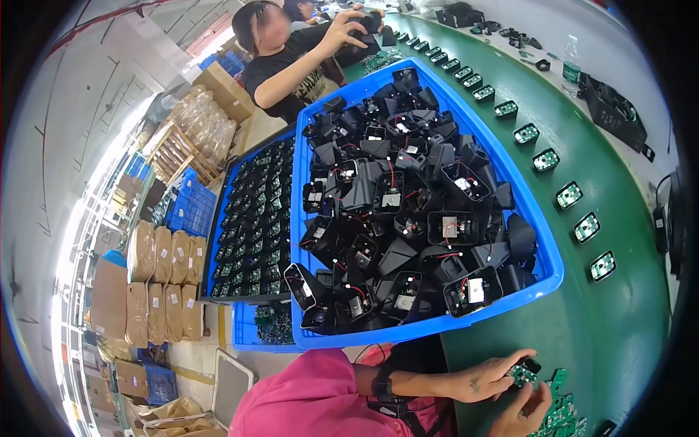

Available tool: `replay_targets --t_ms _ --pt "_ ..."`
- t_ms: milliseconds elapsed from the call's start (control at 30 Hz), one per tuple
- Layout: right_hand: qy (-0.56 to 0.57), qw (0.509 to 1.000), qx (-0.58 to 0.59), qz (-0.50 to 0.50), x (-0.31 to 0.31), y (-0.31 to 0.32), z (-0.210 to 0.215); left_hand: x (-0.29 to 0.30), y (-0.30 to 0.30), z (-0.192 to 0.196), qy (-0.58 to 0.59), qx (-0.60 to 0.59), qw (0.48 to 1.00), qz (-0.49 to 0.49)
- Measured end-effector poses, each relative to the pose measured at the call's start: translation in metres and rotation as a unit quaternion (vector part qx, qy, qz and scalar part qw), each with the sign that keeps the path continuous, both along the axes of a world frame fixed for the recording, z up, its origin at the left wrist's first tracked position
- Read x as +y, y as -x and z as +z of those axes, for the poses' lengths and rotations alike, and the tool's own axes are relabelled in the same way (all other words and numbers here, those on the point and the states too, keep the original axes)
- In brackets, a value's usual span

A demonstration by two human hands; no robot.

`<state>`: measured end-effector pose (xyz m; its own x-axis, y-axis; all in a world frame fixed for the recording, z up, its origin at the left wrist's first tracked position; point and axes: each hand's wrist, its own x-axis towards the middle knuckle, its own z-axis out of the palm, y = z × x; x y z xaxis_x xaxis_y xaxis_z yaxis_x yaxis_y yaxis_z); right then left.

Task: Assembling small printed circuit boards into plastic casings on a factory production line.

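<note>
At the lower right, my left hand (484, 382) grips a small black housing (534, 362) with a green circuit board (523, 373) showing in its open side. Just below, my right hand (523, 416) has its fingers bent, with the fingertips at the lower edge of that board; they look closed on it. Beside my right hand lies a pile of loose green circuit boards (562, 415) on the green table (531, 339). The pink sleeve (302, 393) of my left arm crosses the lower edge.
A large blue bin (429, 331) heaped with black housings stands beyond my arm. A row of housings with boards (586, 227) curves along the table. Trays of boards (255, 211) sit left. Another person (291, 73) holds a black part at the far side. A bottle (571, 62) stands far right.
</note>
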<state>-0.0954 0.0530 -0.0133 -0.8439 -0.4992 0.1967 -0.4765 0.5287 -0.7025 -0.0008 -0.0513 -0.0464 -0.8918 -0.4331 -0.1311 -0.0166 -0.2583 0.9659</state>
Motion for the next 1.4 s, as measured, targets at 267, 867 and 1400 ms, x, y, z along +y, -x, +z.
replay_targets --t_ms 267,867,1400 --pt "0.016 0.981 -0.147 0.127 0.007 0.004 0.013 0.012 0.002 -0.013 0.099 0.051 0.994 -0.021" --pt "0.098 0.935 -0.316 0.127 0.032 0.014 -0.007 0.015 0.001 -0.012 0.009 -0.019 0.996 -0.082" --pt "0.034 0.977 -0.081 0.195 0.025 0.005 0.010 0.027 0.002 -0.022 0.137 0.073 0.987 -0.031"
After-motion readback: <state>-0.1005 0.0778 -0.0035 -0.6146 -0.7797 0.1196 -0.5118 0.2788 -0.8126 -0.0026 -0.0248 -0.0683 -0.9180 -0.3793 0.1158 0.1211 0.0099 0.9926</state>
